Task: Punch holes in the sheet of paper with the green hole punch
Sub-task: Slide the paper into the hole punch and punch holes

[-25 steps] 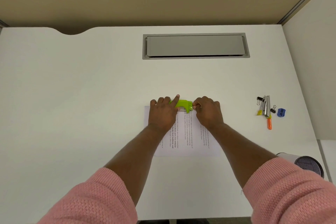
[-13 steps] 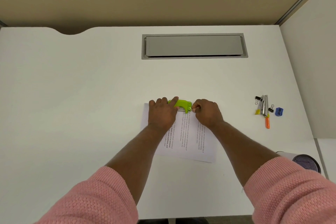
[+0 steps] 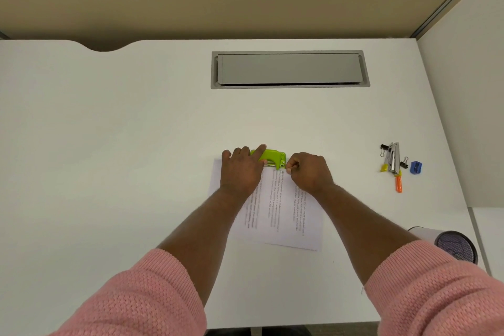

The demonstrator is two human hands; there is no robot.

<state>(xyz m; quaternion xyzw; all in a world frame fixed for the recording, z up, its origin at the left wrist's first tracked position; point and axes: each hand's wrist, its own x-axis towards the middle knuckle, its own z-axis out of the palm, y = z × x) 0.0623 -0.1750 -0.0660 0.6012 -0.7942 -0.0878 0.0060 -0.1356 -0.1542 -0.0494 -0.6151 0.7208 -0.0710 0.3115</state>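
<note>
Sheet of paper [image 3: 283,207] carries printed text lines, running sideways, too small and blurred to read. No other labels, brands or numbers legible anywhere.

Head view, steeply down onto desk [image 3: 109,144]

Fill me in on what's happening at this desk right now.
A person in pink sleeves is working a green hole punch onto the far edge of a printed sheet of paper on the white desk. The left hand lies over the punch's left part, a finger across its top. The right hand is closed at the paper's edge beside the punch. Whether holes are punched yet cannot be seen. A stapler, binder clips and a blue sharpener lie untouched to the right.
</note>
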